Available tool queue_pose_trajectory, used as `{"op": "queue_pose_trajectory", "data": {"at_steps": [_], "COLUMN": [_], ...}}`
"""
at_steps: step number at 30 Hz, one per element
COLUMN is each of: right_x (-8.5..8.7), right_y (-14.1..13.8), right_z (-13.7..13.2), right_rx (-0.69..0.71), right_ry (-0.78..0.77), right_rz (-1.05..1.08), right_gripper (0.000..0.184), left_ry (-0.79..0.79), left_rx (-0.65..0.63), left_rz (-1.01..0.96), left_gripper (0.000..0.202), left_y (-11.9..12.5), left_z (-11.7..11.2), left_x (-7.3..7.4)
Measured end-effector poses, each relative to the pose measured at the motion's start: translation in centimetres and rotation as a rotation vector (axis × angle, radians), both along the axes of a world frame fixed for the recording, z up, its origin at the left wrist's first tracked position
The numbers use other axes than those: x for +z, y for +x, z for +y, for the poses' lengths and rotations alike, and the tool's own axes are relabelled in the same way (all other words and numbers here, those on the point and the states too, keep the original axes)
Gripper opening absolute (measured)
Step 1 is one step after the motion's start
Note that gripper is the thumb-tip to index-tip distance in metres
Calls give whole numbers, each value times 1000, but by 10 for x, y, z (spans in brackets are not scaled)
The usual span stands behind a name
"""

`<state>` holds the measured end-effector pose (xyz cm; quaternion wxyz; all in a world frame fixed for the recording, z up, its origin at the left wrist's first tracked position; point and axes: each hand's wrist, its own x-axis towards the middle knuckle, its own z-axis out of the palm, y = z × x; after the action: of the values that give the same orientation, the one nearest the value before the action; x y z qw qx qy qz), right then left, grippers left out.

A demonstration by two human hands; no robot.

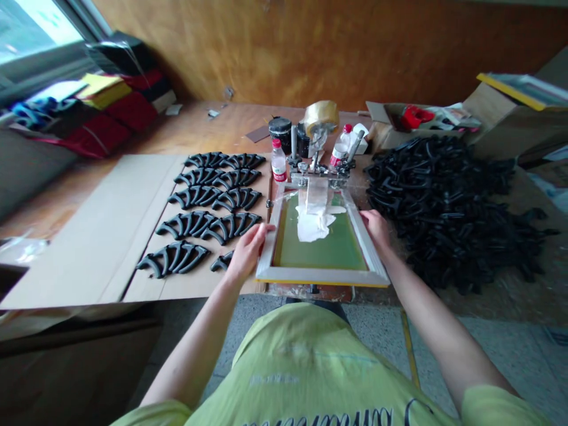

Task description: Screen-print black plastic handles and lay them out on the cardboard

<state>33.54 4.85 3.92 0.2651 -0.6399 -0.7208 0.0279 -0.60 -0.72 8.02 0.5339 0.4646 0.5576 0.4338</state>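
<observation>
A person in a yellow-green T-shirt [310, 355] is standing at a wooden worktop [199, 130], looking down at a screen-printing frame [319, 276] directly in front of the body. The frame is lying between the two hands, its long axis seeming to be running away from the person, though foreshortening is making that hard to judge. The left-hand grip [248, 248] is pinching the left rail, thumb on top; the right-hand grip [377, 229] is closing on the right rail, a little farther from the near edge. Neither is nearer: both are touching the frame, and their undersides are hiding from view.

Inside the rails, green mesh [319, 255] is carrying a white patch [310, 229], seemingly ink. Beyond the far rail, a metal clamp [319, 173] is standing, with a red-capped bottle [278, 163] just to its left and a roll of tape [322, 116] behind. To the left, curved black pieces [190, 225] are lying in rows on cardboard [97, 225]; to the right, a tangled black pile [435, 207] is covering the surface.
</observation>
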Motion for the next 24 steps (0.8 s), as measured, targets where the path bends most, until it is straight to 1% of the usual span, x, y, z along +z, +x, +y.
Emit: {"op": "queue_pose_trajectory", "data": {"at_steps": [2,3,4,5,6,7,9,11,12,14,16,18,19,20,22,24], "right_x": [14,20,24,27,28,27,23,15,12,7,7,11,14,16,16,10], "right_y": [-4,-13,-26,-41,-57,-72,-93,-101,-100,-92,-79,-69,-66,-66,-68,-73], "right_z": [16,23,29,34,37,39,34,21,12,-7,-22,-26,-25,-22,-15,-14], "right_rx": [-21,9,51,105,157,203,267,313,343,446,594,716,745,746,676,595], "right_ry": [75,99,114,108,76,18,-132,-244,-267,-263,-250,-255,-263,-264,-229,-162], "right_rz": [13,3,-16,-47,-86,-124,-189,-245,-269,-303,-317,-319,-317,-309,-280,-266], "right_gripper": [34,38,47,56,58,54,34,17,14,19,27,29,28,26,22,25], "left_ry": [-92,-115,-126,-127,-122,-114,-101,-101,-103,-107,-109,-107,-107,-106,-108,-112], "left_rx": [-35,-40,-35,-27,-16,-8,0,1,-1,-8,-13,-16,-13,-5,20,41], "left_rz": [57,97,147,202,253,295,349,382,394,409,411,400,390,377,346,314], "left_gripper": [63,67,69,67,64,61,56,53,52,51,51,52,52,52,54,56], "left_y": [-1,-1,0,1,2,2,2,1,0,-1,-2,-2,-2,-2,-1,0], "left_z": [-12,-15,-16,-16,-15,-15,-13,-13,-13,-14,-14,-14,-15,-15,-15,-15], "left_x": [-32,-46,-58,-68,-76,-82,-89,-92,-93,-96,-97,-98,-99,-99,-100,-100]}}
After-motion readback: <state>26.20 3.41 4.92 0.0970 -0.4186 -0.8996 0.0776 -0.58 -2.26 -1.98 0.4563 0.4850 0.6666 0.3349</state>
